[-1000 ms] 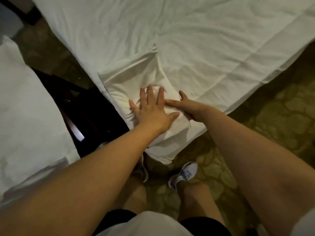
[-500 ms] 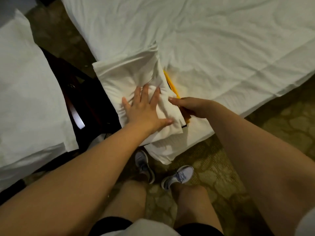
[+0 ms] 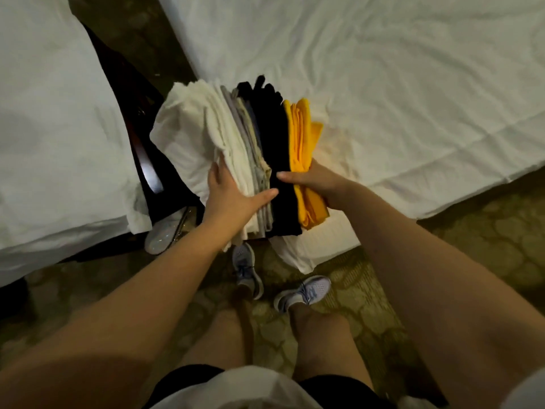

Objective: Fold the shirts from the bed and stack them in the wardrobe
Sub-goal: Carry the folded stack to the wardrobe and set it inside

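I see the stack of folded shirts point(image 3: 259, 149) tipped on its side at the corner of the bed point(image 3: 413, 98). The left hand point(image 3: 233, 193) clamps its white side and the right hand point(image 3: 312, 180) its yellow side, both thumbs pressed across the near edge.

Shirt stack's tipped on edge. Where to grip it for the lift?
Clamp the shirt stack across its layers at the near end: left hand flat on the white shirt face, right hand on the yellow shirt face, thumbs over the edges. Squeezing should keep loose folds together.
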A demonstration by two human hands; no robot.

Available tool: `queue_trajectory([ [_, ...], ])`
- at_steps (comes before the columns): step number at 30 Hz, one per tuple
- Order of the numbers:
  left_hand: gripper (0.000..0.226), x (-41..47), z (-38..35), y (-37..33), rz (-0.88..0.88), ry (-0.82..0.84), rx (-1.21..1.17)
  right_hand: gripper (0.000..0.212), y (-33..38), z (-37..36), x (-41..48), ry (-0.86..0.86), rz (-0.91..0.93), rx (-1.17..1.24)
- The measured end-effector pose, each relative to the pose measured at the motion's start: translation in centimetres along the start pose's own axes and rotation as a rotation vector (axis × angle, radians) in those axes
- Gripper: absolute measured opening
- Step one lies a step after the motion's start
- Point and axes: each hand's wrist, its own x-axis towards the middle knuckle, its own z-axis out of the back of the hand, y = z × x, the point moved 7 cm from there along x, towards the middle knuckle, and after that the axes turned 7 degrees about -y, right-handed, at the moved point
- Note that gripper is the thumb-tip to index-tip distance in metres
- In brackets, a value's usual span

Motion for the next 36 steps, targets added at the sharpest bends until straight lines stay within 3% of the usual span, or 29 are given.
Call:
queue_trajectory([
  [3, 0.1, 0.4, 0.7, 1.9, -0.02, 0.01, -0.1, 0.137, 0.1, 0.1, -0.2, 0.011, -0.034, -0.02],
  [4, 0.098, 0.7, 0.7, 2.0, -0.022, 0.025, -0.129, 0.14, 0.2, 0.4, -0.3, 0.033, -0.035, -0.049],
  [6, 0.098, 1.3, 0.7, 1.9, -0.023, 0.054, -0.155, 0.132, 1.0, 1.0, -0.5, 0.023, 0.019, -0.162],
  [10, 0.108, 2.0, 0.8, 2.1, 0.0, 0.06, -0.215, 0.135, 2.7, 0.5, -0.7, -0.196, 0.213, -0.454],
  [16, 0.118, 1.7, 0.1, 4.6, 0.01, 0.051, -0.269, 0.114, 0.7, -2.7, -0.2, -0.293, 0.206, -0.246],
  [22, 0.123, 1.6, 0.4, 5.4, -0.112, 0.001, -0.293, 0.119, 1.4, -4.1, -1.0, -0.359, 0.299, -0.338],
  [29, 0.128, 2.9, 1.1, 5.4, -0.183, 0.008, -0.289, 0.115, 2.8, -5.1, -0.7, -0.367, 0.285, -0.322],
  [36, 0.123, 2.0, 7.1, 3.3, -0.251, 0.01, -0.341, 0.108, 9.3, -7.0, -5.1, -0.395, 0.396, -0.477],
])
